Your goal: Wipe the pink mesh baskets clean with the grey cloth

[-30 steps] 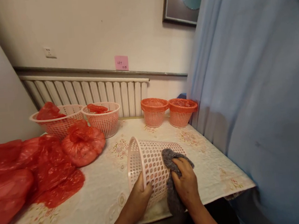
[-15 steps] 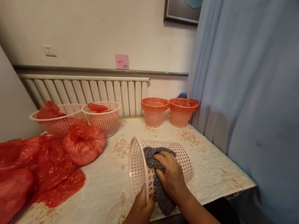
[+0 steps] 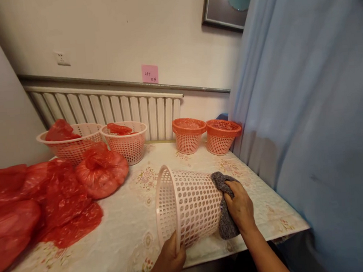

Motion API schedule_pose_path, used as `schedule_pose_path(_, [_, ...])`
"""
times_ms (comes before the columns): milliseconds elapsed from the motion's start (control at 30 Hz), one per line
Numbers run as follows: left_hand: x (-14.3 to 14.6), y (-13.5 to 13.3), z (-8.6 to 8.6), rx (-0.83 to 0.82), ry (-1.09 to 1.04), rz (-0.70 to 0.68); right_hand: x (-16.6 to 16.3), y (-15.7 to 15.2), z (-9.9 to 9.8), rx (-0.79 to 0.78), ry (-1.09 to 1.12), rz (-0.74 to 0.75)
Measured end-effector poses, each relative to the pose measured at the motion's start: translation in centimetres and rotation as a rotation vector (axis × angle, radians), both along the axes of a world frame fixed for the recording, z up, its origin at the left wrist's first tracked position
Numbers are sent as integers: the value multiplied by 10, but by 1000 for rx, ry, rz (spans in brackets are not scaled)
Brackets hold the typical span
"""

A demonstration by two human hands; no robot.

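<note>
A pale pink perforated plastic basket [image 3: 196, 201] lies on its side on the table, its mouth facing left and its base to the right. My left hand [image 3: 169, 257] grips the near, lower part of its rim, thumb and fingers closed round the edge. In my right hand [image 3: 239, 205] is a dark grey cloth [image 3: 228, 225], bunched under the fingers and pressed against the basket's base end. Part of the base is hidden behind the cloth and hand.
Two pink baskets [image 3: 128, 147] holding red plastic stand at the back left. Two more baskets [image 3: 188, 141] with red liners folded over their rims stand at the back right. Red plastic bags [image 3: 62, 198] cover the table's left side. A blue curtain [image 3: 314, 119] hangs on the right.
My right hand has slid the cloth rightward along the basket's side to its base end. The left hand keeps its hold on the rim.
</note>
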State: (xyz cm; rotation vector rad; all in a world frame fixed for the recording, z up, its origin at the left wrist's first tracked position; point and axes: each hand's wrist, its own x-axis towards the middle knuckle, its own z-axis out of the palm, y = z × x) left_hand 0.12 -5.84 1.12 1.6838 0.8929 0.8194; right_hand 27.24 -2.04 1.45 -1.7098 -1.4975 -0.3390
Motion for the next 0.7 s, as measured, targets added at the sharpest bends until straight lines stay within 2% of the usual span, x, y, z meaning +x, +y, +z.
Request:
schedule_pose_path(100, [3, 3, 5, -31, -30, 16, -3, -8, -7, 17, -7, -26])
schedule_pose_path(267, [14, 12, 31, -62, -150, 164, -8, -16, -13, 21, 30, -39])
schedule_pose_path(367, [19, 19, 40, -125, -221, 188, -12, -21, -16, 31, 47, -27])
schedule_pose_path(533, [20, 22, 36, -102, -214, 181, -49, -35, -14, 71, 63, 84])
schedule_pose_path(700, [19, 20, 30, 18, -197, 155, -109, -45, 11, 82, 35, 324])
